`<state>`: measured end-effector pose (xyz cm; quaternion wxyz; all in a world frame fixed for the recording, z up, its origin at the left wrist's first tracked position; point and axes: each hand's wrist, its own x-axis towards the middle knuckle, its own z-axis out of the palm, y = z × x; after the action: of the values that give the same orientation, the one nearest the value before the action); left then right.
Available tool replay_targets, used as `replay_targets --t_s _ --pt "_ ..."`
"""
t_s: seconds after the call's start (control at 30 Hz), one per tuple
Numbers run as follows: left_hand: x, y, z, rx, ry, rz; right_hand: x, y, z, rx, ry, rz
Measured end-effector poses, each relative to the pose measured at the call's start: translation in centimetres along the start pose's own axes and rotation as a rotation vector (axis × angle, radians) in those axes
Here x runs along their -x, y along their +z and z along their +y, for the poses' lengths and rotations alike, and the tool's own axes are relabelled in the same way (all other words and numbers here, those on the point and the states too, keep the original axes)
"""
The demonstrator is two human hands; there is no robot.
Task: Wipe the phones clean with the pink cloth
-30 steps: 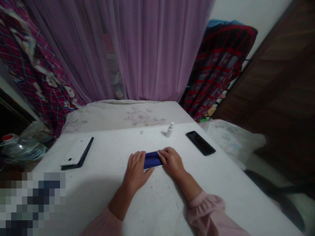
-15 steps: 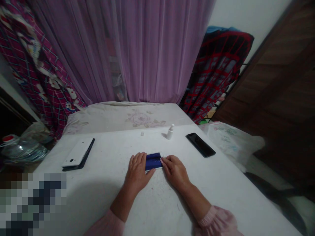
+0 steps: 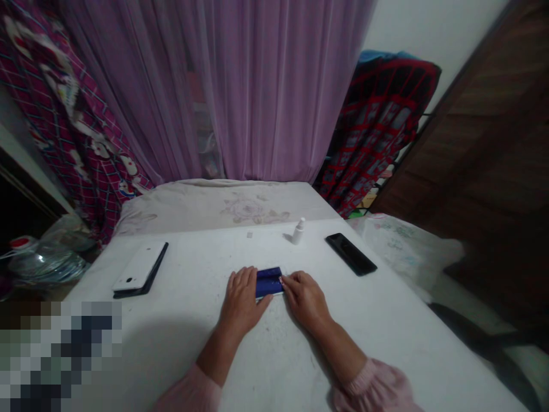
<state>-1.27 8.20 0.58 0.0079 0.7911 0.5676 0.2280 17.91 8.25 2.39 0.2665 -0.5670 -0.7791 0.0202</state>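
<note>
A flat, shiny dark blue phone-like slab [image 3: 269,280] with a pale lower edge lies on the white surface in front of me. My left hand [image 3: 241,297] grips its left end, thumb along the near edge and fingers over the far side, hiding that end. At the slab's right end, my right hand [image 3: 305,297] is closed in a pinch, thumb against forefinger. A tiny pale and reddish spot shows at those fingertips; I cannot make out whether it is a nail or a held piece. Beyond the slab stands a small white bottle [image 3: 298,232].
To the right lies a black phone [image 3: 350,254]. On the left, a white phone [image 3: 139,268] rests on a dark flat thing. A small pale square [image 3: 249,235] sits farther back. A clear plastic jug [image 3: 40,260] with a red cap stands beyond the left edge.
The whole view has shifted slightly. Both hands keep their places on the slab, with hardly any visible movement.
</note>
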Motion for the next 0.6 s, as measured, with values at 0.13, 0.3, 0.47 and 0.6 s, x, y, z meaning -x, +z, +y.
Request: replay_targets --t_s 0.13,0.3,0.47,0.6 --pt "-0.1 0.1 -0.7 0.029 0.008 -0.023 1.5 -0.4 -0.1 -0.031 -0.02 0.022" --pt "0.1 -0.8 -3.8 0.032 -0.03 -0.12 1.5 0.2 0.5 -0.107 -0.026 0.119" --pt "0.5 -1.8 -5.7 0.023 -0.01 -0.22 1.1 0.2 0.6 -0.167 -0.053 0.104" --pt "0.4 -2.2 -5.6 0.03 -0.015 -0.234 -0.6 0.3 0.5 -0.092 -0.01 0.044"
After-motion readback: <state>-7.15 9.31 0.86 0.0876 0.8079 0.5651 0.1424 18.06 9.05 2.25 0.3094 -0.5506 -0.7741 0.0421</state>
